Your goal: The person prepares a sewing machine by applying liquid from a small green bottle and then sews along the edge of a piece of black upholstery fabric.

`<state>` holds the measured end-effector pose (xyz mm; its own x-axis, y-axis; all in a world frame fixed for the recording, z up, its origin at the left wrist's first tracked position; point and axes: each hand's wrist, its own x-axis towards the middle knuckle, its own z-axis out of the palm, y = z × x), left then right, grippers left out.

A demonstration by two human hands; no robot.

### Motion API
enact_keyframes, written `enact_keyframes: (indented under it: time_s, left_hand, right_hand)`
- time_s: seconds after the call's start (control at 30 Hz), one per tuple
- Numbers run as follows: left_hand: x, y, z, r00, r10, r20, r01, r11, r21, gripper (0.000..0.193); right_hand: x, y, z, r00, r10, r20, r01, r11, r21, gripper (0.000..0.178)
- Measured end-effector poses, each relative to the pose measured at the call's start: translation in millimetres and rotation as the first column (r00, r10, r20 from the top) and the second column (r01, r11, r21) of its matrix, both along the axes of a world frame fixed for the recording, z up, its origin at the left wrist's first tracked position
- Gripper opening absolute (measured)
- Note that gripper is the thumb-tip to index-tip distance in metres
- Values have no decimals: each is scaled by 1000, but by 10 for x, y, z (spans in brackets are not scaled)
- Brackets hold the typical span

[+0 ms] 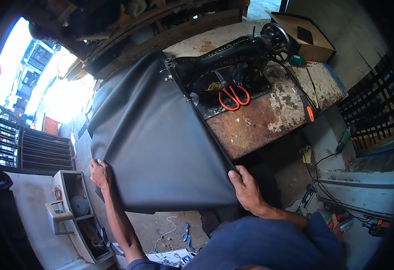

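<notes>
A large sheet of smooth black leather-like material (156, 144) spreads from the sewing machine toward me, with soft folds at its far left. My left hand (100, 174) grips its left edge, fingers curled over it. On the opposite side my right hand (246, 186) pinches the right edge, thumb on top. That edge runs up to the needle end of a black sewing machine (224, 58), where the sheet lies by the presser foot. Whether the needle is in the material cannot be made out. Orange-handled scissors (235, 98) rest on the machine's bed.
The machine stands on a worn wooden table (260, 126). An orange-handled tool (310, 114) lies at its right edge, and a cardboard box (311, 36) stands behind. At lower left is an open drawer unit (78, 211). Cord and blue scraps (186, 231) litter the floor.
</notes>
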<state>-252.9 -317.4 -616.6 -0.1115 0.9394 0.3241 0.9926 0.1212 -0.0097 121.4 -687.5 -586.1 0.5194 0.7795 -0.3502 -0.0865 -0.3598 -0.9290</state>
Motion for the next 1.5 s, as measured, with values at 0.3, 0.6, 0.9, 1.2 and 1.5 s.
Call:
enact_keyframes:
  time_s: [0.3, 0.6, 0.9, 1.2, 1.5]
  left_hand:
    - [133, 197, 17, 999, -26, -32, 26, 999, 22, 28]
    - [21, 474, 169, 957, -16, -290, 66, 984, 166, 28]
    - [3350, -1270, 362, 301, -867, 397, 920, 373, 117, 54]
    - [3130, -1361, 331, 454, -854, 253, 874, 372, -312, 80]
    - [2851, -1484, 422, 415, -856, 308, 892, 317, -322, 85]
  right_hand:
    - [-80, -355, -356, 963, 30, -268, -17, 998, 53, 36]
    - [-54, -278, -609, 954, 264, -140, -252, 963, 98, 36]
    - [14, -295, -708, 955, 278, -106, -279, 960, 9, 41]
    - [440, -237, -353, 732, 676, 84, -642, 726, -248, 47]
    - [1763, 2574, 395, 860, 472, 192, -414, 868, -275, 33]
